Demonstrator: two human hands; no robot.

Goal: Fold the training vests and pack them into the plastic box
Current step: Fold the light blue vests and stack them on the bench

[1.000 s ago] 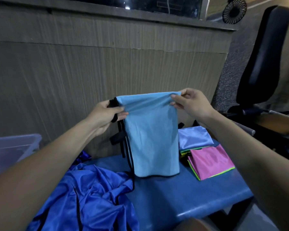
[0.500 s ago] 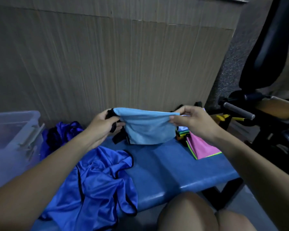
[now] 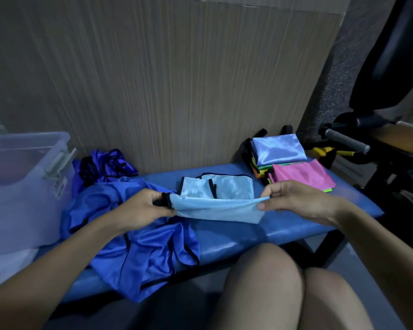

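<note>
Pinching the light blue vest [image 3: 215,206] at both ends, I hold its folded edge stretched just above the bench [image 3: 236,236]. My left hand [image 3: 141,208] comes in from eight o'clock, its grip clamped on the vest's left end where the black trim bunches. My right hand [image 3: 296,201] reaches in from four o'clock, thumb and forefinger pressed together on the right corner. The far part of the vest lies flat on the bench toward twelve o'clock. At nine o'clock the clear plastic box [image 3: 22,186] sits at the bench end; I cannot tell what is in it. A loose heap of dark blue vests [image 3: 141,248] lies between the box and my hands. At two o'clock a stack of folded vests [image 3: 289,160] rests on the bench, a pale blue and a pink one on top.
</note>
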